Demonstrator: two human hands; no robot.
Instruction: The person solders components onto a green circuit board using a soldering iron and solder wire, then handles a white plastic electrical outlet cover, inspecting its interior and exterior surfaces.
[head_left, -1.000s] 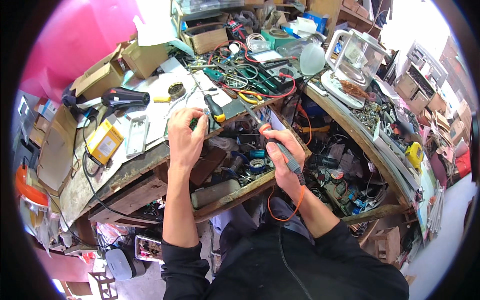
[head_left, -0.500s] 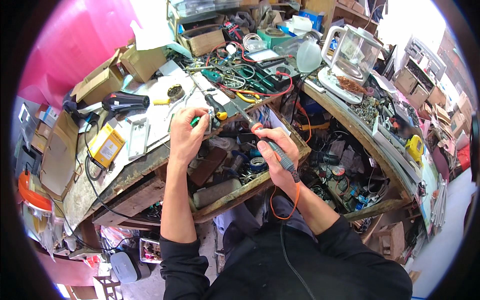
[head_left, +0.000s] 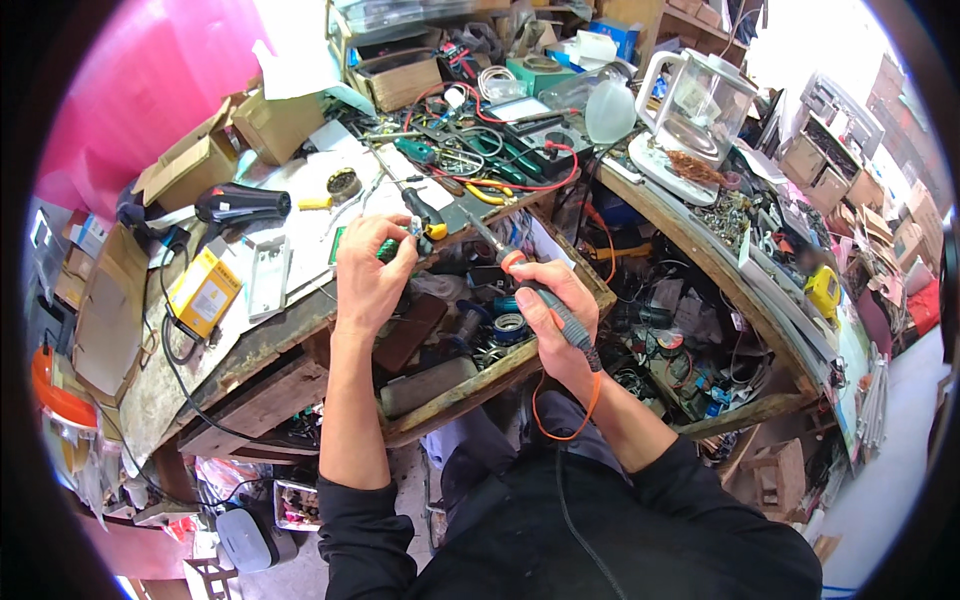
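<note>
From my end of the feed, the left hand (head_left: 372, 265) has its fingers curled in and closed on a green circuit board (head_left: 338, 246), held just over the near edge of the tabletop (head_left: 180, 372). The hand covers most of the board, so I can't fairly say what sits between thumb and fingertips.

My right hand (head_left: 562, 312) wraps the handle of a soldering iron (head_left: 513, 262), pen-like, behind its orange collar; I judge that this spares the fingers from the metal shaft. Its tip points forward and leftward, apart from the board. The orange cable (head_left: 562, 437) hangs in a loop below the wrist, probably leaving slack for the hand.

Just beyond the left fingertips lies a screwdriver (head_left: 425, 208) with a black and yellow handle, and yellow-handled pliers (head_left: 487, 196) lie near it, presumably for easy reach. A round tin (head_left: 342, 184) stands farther back. Beneath both hands, a pulled-out drawer (head_left: 460, 396) holds a tape roll (head_left: 510, 324) among jumbled parts.
</note>
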